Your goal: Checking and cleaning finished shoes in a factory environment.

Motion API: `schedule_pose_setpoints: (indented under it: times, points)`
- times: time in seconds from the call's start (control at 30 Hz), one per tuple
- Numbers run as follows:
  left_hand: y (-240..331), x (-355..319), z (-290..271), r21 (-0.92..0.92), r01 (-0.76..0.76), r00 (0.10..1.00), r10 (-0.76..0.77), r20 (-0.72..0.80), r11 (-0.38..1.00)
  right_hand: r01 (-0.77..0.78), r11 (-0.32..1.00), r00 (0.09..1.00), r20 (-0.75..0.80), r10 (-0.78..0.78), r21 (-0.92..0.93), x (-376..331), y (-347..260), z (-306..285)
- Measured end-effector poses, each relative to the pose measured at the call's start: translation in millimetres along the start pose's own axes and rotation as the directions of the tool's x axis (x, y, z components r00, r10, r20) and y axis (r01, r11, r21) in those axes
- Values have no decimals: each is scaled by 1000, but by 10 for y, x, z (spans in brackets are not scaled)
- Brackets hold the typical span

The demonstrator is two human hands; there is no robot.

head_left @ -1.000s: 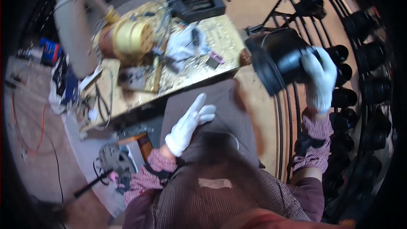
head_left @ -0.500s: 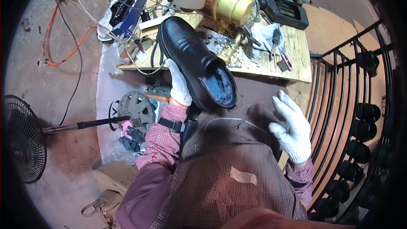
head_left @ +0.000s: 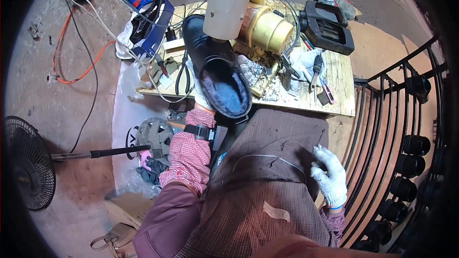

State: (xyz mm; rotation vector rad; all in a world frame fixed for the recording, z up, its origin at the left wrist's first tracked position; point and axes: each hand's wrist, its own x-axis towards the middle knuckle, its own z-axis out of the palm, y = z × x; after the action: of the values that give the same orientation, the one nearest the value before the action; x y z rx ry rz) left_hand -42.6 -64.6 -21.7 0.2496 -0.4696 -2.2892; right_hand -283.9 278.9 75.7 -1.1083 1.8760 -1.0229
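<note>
A black leather slip-on shoe with a fuzzy bluish lining is held in my white-gloved left hand, which is mostly hidden beneath and beside it. The toe points away over the workbench. The lower end of a thick off-white tube overlaps the front of the shoe; I cannot tell if they touch. My right hand, also in a white knit glove, hovers by the right side of my checked apron. Its fingers are apart and loosely bent, with nothing in them.
The wooden workbench carries a yellow cylindrical fitting, pincers, a screwdriver and a black case. At right stands a metal rack with several black shoes. A fan is at left.
My left hand has turned the shoe and shifted it left, its front passing behind the off-white tube. My right hand has dropped lower, its fingers bending a little more. The whole view has tilted slightly.
</note>
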Motion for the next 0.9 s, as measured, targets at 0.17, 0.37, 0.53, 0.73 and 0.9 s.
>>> schedule_pose_setpoints:
  times: [0.17,0.37,0.53,0.73,0.9]
  points:
    - [-64,-39,505,-267,122,982,-78,170,956,69,994,997,28,-66,-84,149,-100,-4]
    - [-32,-177,629,-232,62,976,-11,217,971,130,984,991,33,-127,-123,123,-97,33]
    - [-75,-540,16,-151,-53,997,44,-60,987,125,988,992,9,-124,-90,20,79,96]
    - [41,-436,481,257,-238,868,324,-376,937,1,997,1000,-16,-2,-73,27,173,60]
    - [225,-71,782,527,-318,700,570,-430,788,74,988,997,-17,-77,-139,145,245,37]
